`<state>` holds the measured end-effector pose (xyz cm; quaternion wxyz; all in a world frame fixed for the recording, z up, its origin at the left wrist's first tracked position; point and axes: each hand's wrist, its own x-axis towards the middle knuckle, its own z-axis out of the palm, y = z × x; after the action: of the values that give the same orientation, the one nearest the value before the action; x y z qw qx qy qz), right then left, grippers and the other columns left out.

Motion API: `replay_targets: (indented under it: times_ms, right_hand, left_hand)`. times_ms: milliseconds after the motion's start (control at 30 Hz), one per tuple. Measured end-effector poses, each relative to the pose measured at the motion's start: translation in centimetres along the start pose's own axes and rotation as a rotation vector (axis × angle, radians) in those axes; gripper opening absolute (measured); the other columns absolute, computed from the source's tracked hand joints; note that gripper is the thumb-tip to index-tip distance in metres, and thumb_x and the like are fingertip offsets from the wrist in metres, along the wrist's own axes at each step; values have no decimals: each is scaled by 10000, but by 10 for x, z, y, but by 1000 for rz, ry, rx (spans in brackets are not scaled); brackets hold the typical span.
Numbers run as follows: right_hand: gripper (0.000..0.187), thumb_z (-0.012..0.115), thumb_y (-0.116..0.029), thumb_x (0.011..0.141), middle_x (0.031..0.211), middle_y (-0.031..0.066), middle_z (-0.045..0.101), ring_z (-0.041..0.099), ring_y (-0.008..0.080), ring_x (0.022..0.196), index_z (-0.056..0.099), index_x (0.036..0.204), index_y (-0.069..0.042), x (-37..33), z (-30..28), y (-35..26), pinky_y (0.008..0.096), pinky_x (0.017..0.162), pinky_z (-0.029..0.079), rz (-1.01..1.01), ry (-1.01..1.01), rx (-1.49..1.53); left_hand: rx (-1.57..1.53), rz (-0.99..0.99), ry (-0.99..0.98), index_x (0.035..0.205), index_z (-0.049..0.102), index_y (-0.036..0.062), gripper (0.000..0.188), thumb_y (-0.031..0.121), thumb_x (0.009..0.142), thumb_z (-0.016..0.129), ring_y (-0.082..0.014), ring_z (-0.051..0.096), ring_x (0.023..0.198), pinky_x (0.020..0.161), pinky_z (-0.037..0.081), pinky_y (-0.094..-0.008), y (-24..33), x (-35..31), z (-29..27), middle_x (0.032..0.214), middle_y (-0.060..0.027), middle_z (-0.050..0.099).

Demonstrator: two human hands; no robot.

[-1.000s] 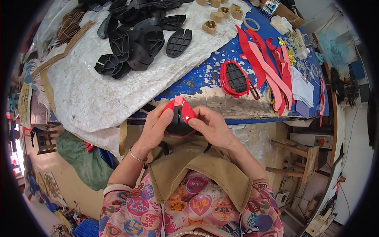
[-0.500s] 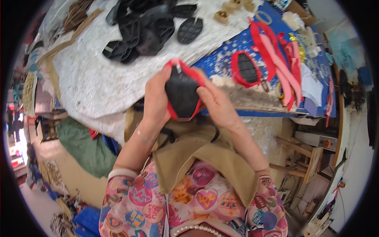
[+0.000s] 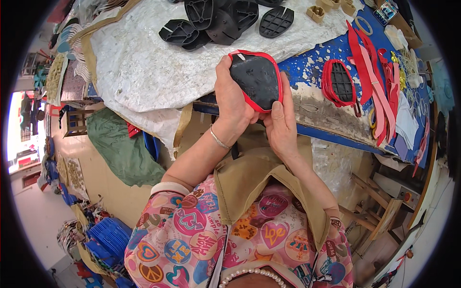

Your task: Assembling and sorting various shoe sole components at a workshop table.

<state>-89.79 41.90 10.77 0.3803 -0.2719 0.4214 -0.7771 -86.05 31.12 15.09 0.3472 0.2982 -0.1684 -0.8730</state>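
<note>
Between my hands, just off the near edge of the table, is a black flat rounded plate [image 3: 257, 81] with a red strip around its rim. Its smooth face is turned up, and a small white mark shows at its upper left end. My left hand [image 3: 232, 101] grips the plate's left side, the fingers curled beneath it and partly hidden. On the other side my right hand [image 3: 282, 126] holds the lower right rim, thumb on the edge. To the right lies a stack of similar red-rimmed black plates [image 3: 342, 82], the top one showing its ribbed face.
Several bare black ribbed plates [image 3: 201, 36] lie heaped on the white sheet [image 3: 144, 67] at the back. Red and pink strips [image 3: 374, 91] stretch over the blue tabletop at right, near scissors with yellow handles [image 3: 372, 117]. Tan blocks [image 3: 315, 13] sit at the far edge.
The plate in my hands has turned its smooth face more toward me and tilted. My right hand has slid down to the lower right rim. The whole view has shifted.
</note>
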Motion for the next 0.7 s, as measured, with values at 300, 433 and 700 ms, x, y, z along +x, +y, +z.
replay_targets:
  times_ms: [300, 433, 700]
  right_hand:
    - [565, 457, -61, 898, 1311, 123, 387, 456, 184, 1134, 174, 1377, 37, 3, 8, -7, 295, 932, 408, -110, 82, -132]
    - [624, 506, 28, 845, 1342, 143, 358, 390, 210, 1217, 174, 1373, 45, 1, 8, -15, 337, 1018, 336, -62, 118, -105]
    - [745, 568, 158, 726, 1336, 139, 352, 411, 214, 1203, 210, 1356, -13, -1, 15, -16, 335, 1010, 353, -52, 145, -159]
  left_hand:
    - [121, 97, 22, 988, 555, 39, 461, 454, 896, 375, -234, 621, 806, 708, 528, -361, -5, 2, -5, 937, -123, 625]
    - [75, 102, 15, 983, 517, 36, 414, 421, 921, 380, -206, 634, 729, 648, 537, -317, -8, 1, -5, 889, -118, 626]
    - [173, 276, 8, 986, 554, 53, 401, 416, 932, 390, -166, 625, 765, 710, 528, -303, -13, 4, -13, 884, -77, 627]
